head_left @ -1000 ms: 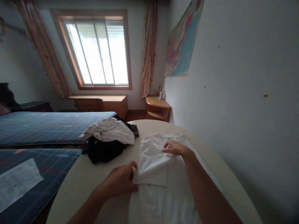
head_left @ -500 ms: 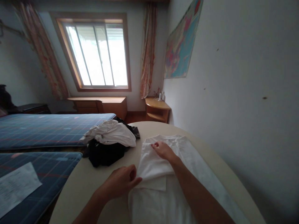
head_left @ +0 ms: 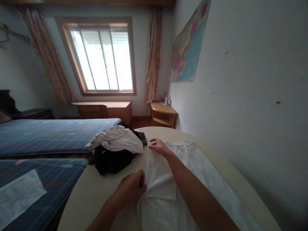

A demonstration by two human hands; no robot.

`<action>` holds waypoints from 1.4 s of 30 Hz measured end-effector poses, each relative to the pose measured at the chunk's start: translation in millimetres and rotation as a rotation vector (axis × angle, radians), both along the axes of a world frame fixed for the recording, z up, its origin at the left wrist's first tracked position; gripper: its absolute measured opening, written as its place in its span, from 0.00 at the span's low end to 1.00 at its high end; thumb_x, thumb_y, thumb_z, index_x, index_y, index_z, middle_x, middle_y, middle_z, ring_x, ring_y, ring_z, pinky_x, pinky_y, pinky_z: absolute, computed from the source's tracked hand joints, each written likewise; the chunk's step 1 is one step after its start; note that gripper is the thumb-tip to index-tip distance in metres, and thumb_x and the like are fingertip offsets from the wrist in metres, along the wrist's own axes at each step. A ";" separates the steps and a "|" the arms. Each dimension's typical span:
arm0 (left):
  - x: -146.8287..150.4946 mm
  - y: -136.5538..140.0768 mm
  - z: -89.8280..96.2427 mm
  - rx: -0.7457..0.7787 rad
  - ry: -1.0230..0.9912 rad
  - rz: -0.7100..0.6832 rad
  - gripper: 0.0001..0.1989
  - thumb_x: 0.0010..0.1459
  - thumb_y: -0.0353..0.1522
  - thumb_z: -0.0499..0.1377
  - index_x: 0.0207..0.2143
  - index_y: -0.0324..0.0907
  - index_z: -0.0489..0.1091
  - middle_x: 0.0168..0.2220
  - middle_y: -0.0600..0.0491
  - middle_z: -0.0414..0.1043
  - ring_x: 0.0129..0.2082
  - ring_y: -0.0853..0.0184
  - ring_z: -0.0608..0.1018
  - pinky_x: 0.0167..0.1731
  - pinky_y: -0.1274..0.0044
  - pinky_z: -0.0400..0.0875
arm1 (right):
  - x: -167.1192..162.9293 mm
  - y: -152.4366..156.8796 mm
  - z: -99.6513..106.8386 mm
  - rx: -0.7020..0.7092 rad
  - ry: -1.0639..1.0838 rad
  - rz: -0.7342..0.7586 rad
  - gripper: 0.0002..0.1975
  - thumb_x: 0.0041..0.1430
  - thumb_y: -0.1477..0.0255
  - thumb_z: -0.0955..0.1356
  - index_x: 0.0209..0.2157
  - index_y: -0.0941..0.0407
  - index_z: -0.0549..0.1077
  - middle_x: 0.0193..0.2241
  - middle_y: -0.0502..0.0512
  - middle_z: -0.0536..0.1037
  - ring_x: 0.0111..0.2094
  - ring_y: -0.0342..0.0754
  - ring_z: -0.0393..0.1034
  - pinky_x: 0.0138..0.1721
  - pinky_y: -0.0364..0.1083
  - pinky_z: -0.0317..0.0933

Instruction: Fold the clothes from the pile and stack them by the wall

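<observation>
Head view, left to right: a sheet of paper (head_left: 20, 197) lies on a blue checked mattress (head_left: 67, 171), and the edge of the desk (head_left: 93, 192) curves just beside that bed's end. Next comes a heap of clothes, with a white cloth (head_left: 122, 138) on top and black cloth (head_left: 113, 162) under it. The heap sits on the left part of the desk, close to its edge. Between the heap and the near hand, a strip of desk shows, so there is some room there. The left hand (head_left: 132, 186) has its fingers curled in, and its thumb is at the left edge of the white shirt (head_left: 192, 154). I cannot tell if its grip has hold of the cloth. The shirt lies flat on the desk, with a folded piece (head_left: 158, 170) on its left side. The right hand (head_left: 157, 146) reaches over to the far left corner of that piece. Its thumb and fingers are close together, but I cannot tell if this grip pinches it. Its fingertips are right by the heap, so there is little room. Past the shirt, a thin band of desk runs along the right edge, near the wall (head_left: 255, 112).
</observation>
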State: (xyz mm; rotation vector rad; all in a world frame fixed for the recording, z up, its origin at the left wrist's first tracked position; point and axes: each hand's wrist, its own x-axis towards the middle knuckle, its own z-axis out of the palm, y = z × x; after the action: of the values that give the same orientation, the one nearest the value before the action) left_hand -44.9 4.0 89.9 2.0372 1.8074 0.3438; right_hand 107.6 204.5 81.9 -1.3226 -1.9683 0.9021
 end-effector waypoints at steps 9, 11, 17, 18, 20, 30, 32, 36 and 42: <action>-5.2 6.4 -8.2 -0.026 -0.058 0.047 0.06 0.56 0.28 0.53 0.37 0.45 0.64 0.28 0.58 0.73 0.29 0.69 0.74 0.27 0.80 0.57 | -24.6 -7.2 -10.1 0.231 0.032 0.070 0.21 0.50 0.84 0.64 0.44 0.55 0.75 0.46 0.55 0.78 0.47 0.47 0.72 0.52 0.47 0.64; -4.8 8.2 -10.2 -0.030 -0.071 0.054 0.08 0.56 0.28 0.53 0.40 0.46 0.66 0.28 0.59 0.74 0.29 0.70 0.74 0.27 0.80 0.57 | -26.8 -9.1 -9.6 0.277 -0.007 0.033 0.20 0.54 0.83 0.62 0.47 0.56 0.74 0.49 0.57 0.76 0.48 0.47 0.71 0.55 0.49 0.62; -4.8 7.6 -7.2 0.018 -0.041 0.026 0.18 0.55 0.27 0.53 0.45 0.52 0.72 0.30 0.59 0.76 0.32 0.69 0.76 0.32 0.80 0.60 | -24.6 -26.2 -12.4 0.320 -0.235 0.104 0.27 0.55 0.79 0.67 0.57 0.53 0.68 0.60 0.56 0.68 0.60 0.48 0.61 0.59 0.48 0.56; -5.3 7.4 -6.7 0.028 -0.030 0.029 0.18 0.55 0.27 0.54 0.45 0.53 0.73 0.31 0.58 0.77 0.33 0.68 0.77 0.33 0.79 0.60 | -20.1 -29.3 -13.1 0.320 -0.284 0.094 0.26 0.57 0.78 0.67 0.58 0.53 0.67 0.61 0.56 0.67 0.60 0.49 0.61 0.60 0.49 0.54; -5.6 7.4 -6.8 0.048 -0.017 0.043 0.17 0.56 0.28 0.54 0.44 0.53 0.75 0.32 0.58 0.78 0.34 0.68 0.77 0.33 0.79 0.60 | -6.8 -33.8 -12.8 0.305 -0.381 0.039 0.22 0.61 0.75 0.64 0.57 0.53 0.69 0.58 0.58 0.70 0.58 0.51 0.63 0.59 0.51 0.54; 10.8 9.2 -18.1 0.182 0.061 0.098 0.06 0.61 0.33 0.56 0.39 0.47 0.73 0.36 0.56 0.76 0.34 0.70 0.77 0.33 0.79 0.61 | 69.7 -33.9 4.6 0.123 -0.704 -0.093 0.08 0.54 0.68 0.70 0.33 0.55 0.80 0.41 0.61 0.80 0.48 0.59 0.71 0.47 0.53 0.61; 13.0 9.0 -19.0 0.183 0.087 0.108 0.06 0.61 0.32 0.55 0.39 0.46 0.72 0.37 0.56 0.76 0.35 0.69 0.77 0.33 0.79 0.61 | 71.0 -37.4 7.0 0.134 -0.706 -0.087 0.08 0.58 0.68 0.69 0.35 0.54 0.79 0.39 0.58 0.81 0.46 0.56 0.72 0.47 0.52 0.60; 15.9 9.0 -18.9 0.187 0.131 0.135 0.08 0.64 0.31 0.51 0.39 0.46 0.71 0.40 0.55 0.77 0.36 0.69 0.78 0.33 0.79 0.61 | 64.2 -56.4 9.5 0.258 -0.667 -0.157 0.12 0.65 0.70 0.63 0.47 0.55 0.74 0.48 0.60 0.77 0.51 0.53 0.68 0.51 0.51 0.57; 11.9 10.9 -20.0 0.175 0.096 0.144 0.07 0.63 0.32 0.53 0.38 0.46 0.71 0.38 0.55 0.77 0.35 0.68 0.77 0.31 0.79 0.60 | 68.7 -112.8 7.9 0.441 -0.548 0.153 0.09 0.62 0.65 0.68 0.39 0.55 0.74 0.43 0.57 0.76 0.46 0.52 0.69 0.50 0.49 0.58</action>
State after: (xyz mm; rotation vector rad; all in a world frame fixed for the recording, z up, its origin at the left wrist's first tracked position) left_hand -33.0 14.9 69.8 2.0747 2.0541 0.4672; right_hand 176.3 91.7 89.7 -1.2479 -2.5207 0.1337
